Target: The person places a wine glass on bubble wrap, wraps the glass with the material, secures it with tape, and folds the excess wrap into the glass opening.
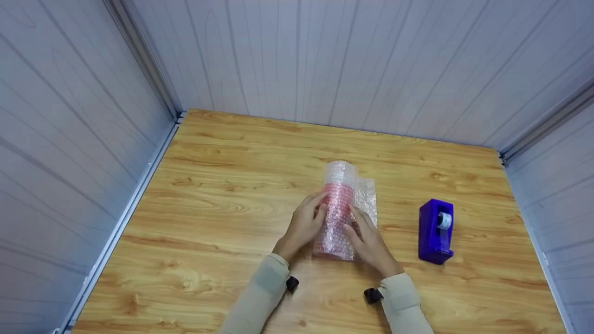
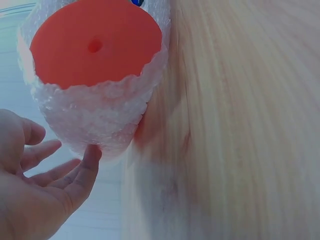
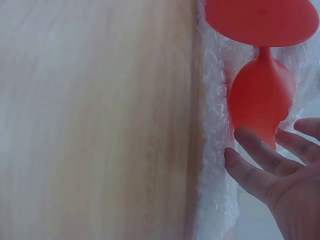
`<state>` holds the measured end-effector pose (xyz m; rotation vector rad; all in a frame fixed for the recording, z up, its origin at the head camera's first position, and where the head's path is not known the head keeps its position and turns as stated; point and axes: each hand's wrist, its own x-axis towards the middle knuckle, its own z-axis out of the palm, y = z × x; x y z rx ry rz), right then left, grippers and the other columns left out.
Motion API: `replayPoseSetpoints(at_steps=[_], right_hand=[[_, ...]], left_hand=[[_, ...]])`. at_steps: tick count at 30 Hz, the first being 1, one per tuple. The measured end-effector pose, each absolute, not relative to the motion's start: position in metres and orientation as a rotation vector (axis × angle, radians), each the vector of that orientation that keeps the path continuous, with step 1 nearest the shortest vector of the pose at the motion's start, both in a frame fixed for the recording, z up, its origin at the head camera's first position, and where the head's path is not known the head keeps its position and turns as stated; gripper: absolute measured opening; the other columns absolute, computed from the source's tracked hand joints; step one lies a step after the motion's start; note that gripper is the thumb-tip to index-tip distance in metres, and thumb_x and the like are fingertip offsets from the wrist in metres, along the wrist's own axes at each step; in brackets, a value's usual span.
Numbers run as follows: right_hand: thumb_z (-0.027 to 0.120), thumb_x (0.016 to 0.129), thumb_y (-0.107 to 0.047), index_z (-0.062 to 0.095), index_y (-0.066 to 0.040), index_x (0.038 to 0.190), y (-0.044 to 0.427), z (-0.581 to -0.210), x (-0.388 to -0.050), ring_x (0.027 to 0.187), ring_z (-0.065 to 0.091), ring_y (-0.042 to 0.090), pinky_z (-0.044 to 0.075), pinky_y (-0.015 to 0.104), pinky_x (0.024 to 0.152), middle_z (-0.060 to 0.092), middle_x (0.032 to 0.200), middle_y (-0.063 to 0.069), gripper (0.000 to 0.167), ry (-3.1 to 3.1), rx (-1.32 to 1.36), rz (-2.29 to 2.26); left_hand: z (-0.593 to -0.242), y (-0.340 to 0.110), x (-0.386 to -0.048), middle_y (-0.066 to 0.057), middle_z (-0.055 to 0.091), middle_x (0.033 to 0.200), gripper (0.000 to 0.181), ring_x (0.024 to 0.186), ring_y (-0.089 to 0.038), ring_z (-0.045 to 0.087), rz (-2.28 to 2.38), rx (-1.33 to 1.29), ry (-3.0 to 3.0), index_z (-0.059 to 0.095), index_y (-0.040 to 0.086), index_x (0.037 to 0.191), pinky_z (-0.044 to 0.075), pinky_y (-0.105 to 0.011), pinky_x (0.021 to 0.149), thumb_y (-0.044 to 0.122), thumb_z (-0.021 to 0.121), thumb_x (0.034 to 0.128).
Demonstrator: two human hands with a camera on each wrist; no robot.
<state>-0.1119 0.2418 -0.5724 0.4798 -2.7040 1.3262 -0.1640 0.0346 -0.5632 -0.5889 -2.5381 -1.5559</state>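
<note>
A roll of clear bubble wrap (image 1: 335, 239) lies lengthwise on the table, with a red object (image 1: 338, 197) showing through it. At the near end, a round red base (image 2: 115, 60) is framed by the wrap (image 2: 85, 112). Behind the base (image 3: 262, 22), the right wrist view shows a narrow stem and a rounded red body (image 3: 260, 95). My left hand (image 1: 304, 225) (image 2: 52, 195) touches the roll's left side with relaxed fingers. On the other side, the fingers of my right hand (image 1: 371, 241) (image 3: 285, 182) rest spread against roll and wrap.
A loose flap of bubble wrap (image 1: 369, 195) extends flat from the roll's right side. To the right stands a blue tape dispenser (image 1: 429, 232) with a roll of clear tape (image 1: 444, 221). Pale panel walls (image 1: 297, 65) enclose the wooden table (image 1: 222, 208) at the back and both sides.
</note>
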Motion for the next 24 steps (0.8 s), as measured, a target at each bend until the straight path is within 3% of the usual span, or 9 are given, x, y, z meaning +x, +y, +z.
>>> replayPoseSetpoints(at_steps=[8, 15, 20, 24], right_hand=[[0.056, 0.104, -0.023, 0.037, -0.005, 0.154, 0.241, -0.5735, -0.1129, 0.115, 0.06, 0.033, 0.049, 0.046, 0.097, 0.045, 0.147, 0.018, 0.056, -2.682, 0.469, 1.32], [0.059, 0.102, -0.017, 0.045, 0.004, 0.146, 0.2426, -0.5752, -0.1142, 0.121, 0.054, 0.035, 0.051, 0.043, 0.096, 0.043, 0.144, 0.025, 0.051, -2.648, 0.449, 1.283], [0.06, 0.101, -0.018, 0.05, 0.005, 0.143, 0.2436, -0.5727, -0.116, 0.132, 0.043, 0.038, 0.041, 0.051, 0.106, 0.047, 0.143, 0.023, 0.049, -2.655, 0.43, 1.229], [0.06, 0.102, -0.02, 0.048, 0.0, 0.146, 0.2446, -0.5721, -0.1161, 0.128, 0.049, 0.039, 0.041, 0.053, 0.106, 0.051, 0.14, 0.021, 0.05, -2.67, 0.42, 1.243]], left_hand=[[-0.5626, 0.0358, -0.1642, -0.018, 0.058, 0.135, 0.035, 0.111, -0.026, 0.063, -1.614, -0.557, -2.549, 0.06, -0.001, 0.136, 0.052, -0.032, 0.094, 0.007, 0.055, 0.1016], [-0.5624, 0.0393, -0.1641, -0.014, 0.058, 0.135, 0.038, 0.121, -0.025, 0.057, -1.559, -0.542, -2.593, 0.061, 0.005, 0.136, 0.047, -0.038, 0.101, 0.012, 0.059, 0.0996], [-0.5625, 0.0412, -0.1643, -0.014, 0.057, 0.135, 0.037, 0.118, -0.025, 0.059, -1.586, -0.569, -2.562, 0.061, 0.004, 0.136, 0.05, -0.031, 0.097, 0.01, 0.059, 0.0996], [-0.5625, 0.0406, -0.165, -0.013, 0.057, 0.133, 0.036, 0.111, -0.023, 0.062, -1.603, -0.592, -2.535, 0.062, 0.002, 0.135, 0.051, -0.026, 0.092, 0.007, 0.059, 0.0994]])
